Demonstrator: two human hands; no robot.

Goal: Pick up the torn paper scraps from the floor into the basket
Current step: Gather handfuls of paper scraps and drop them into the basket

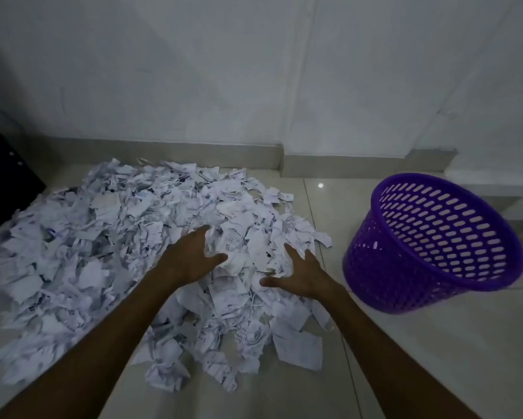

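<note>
the task looks to be at its very start. the heap of torn paper scraps (127, 243) covers a wide part of the glossy tiled floor (435, 358), from the far skirting to the near left, and it seems not reduced at all. the purple plastic basket (435, 243) stands at the right, just beside the heap but apart from it, leaning a little; through its slotted wall i see almost nothing inside, so nearly all scraps are left to collect. the scraps are thin, white, crumpled, with ragged edges and faint ink marks. the basket is a stiff lattice, round, wider at the rim. the left hand (190, 255) and the right hand (299, 273) are spread, fingers apart, lying on the middle of the heap, holding nothing yet.
</note>
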